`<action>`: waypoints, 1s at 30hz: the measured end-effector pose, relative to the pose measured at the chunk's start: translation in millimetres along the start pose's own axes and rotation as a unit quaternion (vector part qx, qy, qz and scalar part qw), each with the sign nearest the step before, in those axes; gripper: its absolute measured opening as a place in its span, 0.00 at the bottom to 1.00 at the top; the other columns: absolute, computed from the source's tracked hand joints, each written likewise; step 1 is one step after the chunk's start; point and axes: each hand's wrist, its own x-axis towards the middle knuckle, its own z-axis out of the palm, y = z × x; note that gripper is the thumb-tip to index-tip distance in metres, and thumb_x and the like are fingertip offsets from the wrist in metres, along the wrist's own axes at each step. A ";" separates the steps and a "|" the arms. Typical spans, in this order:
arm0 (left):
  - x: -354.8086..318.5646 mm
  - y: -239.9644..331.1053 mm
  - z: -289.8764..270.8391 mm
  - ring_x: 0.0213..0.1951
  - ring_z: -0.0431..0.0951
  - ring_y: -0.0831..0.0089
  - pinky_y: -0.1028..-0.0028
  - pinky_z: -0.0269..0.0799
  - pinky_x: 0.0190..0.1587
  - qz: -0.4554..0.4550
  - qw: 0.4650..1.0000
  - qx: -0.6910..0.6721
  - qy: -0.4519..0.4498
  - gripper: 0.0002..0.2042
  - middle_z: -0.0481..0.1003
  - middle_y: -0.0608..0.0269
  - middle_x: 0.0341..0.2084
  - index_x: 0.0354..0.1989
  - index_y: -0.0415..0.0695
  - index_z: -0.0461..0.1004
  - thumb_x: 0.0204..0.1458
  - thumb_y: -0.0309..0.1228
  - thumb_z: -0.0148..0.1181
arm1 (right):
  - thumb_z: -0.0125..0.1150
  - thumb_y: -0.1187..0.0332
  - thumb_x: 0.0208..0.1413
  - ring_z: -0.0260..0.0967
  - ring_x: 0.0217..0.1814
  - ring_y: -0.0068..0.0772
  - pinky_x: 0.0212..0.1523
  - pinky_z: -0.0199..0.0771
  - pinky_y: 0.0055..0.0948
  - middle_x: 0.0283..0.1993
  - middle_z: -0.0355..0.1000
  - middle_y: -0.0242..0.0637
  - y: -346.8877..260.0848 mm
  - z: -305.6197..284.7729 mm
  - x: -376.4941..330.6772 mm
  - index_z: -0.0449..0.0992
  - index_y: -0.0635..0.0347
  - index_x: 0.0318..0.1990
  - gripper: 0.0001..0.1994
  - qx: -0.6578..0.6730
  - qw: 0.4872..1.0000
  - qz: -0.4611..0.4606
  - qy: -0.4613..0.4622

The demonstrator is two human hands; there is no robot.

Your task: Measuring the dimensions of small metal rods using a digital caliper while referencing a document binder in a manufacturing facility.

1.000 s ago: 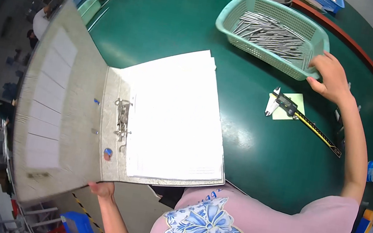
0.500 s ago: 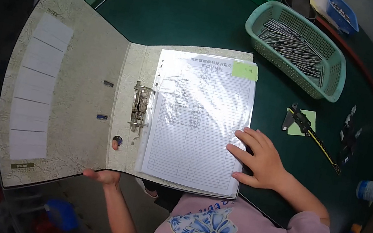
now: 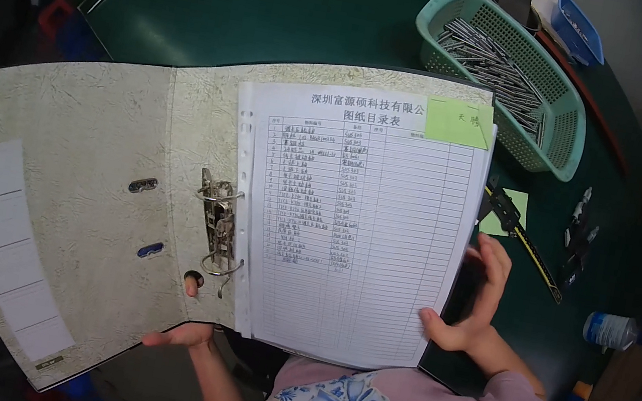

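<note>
A lever arch binder (image 3: 99,170) lies open across my hands, tilted up toward me. A ruled list sheet (image 3: 345,308), partly handwritten, tops the papers on its right side, with a green sticky note (image 3: 456,123) at the upper right corner. The metal ring mechanism (image 3: 215,225) stands along the spine. From below, my left hand (image 3: 185,337) supports the spine edge; one fingertip pokes through the round finger hole. My right hand (image 3: 478,310) grips the binder's right edge, thumb on the paper's margin, fingers curling around the side and partly hidden.
Beyond the binder, a pale green basket (image 3: 556,160) of metal rods stands on the dark green table (image 3: 287,1). A digital caliper (image 3: 525,236) lies over a green note (image 3: 508,212). At the right are black-and-silver tools (image 3: 583,221) and a clear bottle (image 3: 611,331).
The binder has been lifted and tilted toward me, its left cover swinging lower. My right hand has gone from lying flat on the page to gripping the right edge.
</note>
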 end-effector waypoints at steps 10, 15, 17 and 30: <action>-6.5 -3.4 -9.5 0.36 0.59 0.65 0.65 0.61 0.39 -0.012 1.000 -0.002 0.029 0.51 0.54 0.69 0.51 0.58 0.50 0.46 0.24 0.63 0.61 | 0.54 0.73 0.32 0.56 0.55 0.33 0.55 0.53 0.31 0.52 0.57 0.43 -11.0 -0.8 -10.1 0.46 0.70 0.56 0.38 0.327 0.859 0.385 -0.087; -11.5 -3.6 -9.6 0.38 0.62 0.63 0.63 0.62 0.40 0.002 0.997 0.023 0.074 0.48 0.53 0.65 0.53 0.58 0.49 0.46 0.30 0.63 0.57 | 0.54 0.72 0.29 0.57 0.53 0.33 0.54 0.55 0.30 0.52 0.59 0.44 -2.0 11.2 -24.0 0.47 0.71 0.56 0.39 0.334 0.886 0.321 -0.027; -11.8 -5.0 -9.6 0.39 0.62 0.63 0.62 0.62 0.41 -0.004 0.997 0.021 0.068 0.47 0.52 0.65 0.54 0.58 0.49 0.45 0.32 0.62 0.56 | 0.54 0.72 0.29 0.57 0.53 0.33 0.53 0.55 0.30 0.51 0.59 0.44 2.7 11.6 -23.7 0.48 0.71 0.55 0.39 0.337 0.884 0.321 -0.033; -12.3 -10.4 -26.3 0.50 0.60 0.59 0.58 0.61 0.48 0.006 0.996 0.023 0.085 0.43 0.52 0.60 0.56 0.59 0.46 0.45 0.40 0.62 0.48 | 0.56 0.70 0.27 0.60 0.51 0.33 0.50 0.60 0.30 0.49 0.62 0.43 5.0 13.7 -23.9 0.50 0.69 0.54 0.38 0.300 0.891 0.341 -0.006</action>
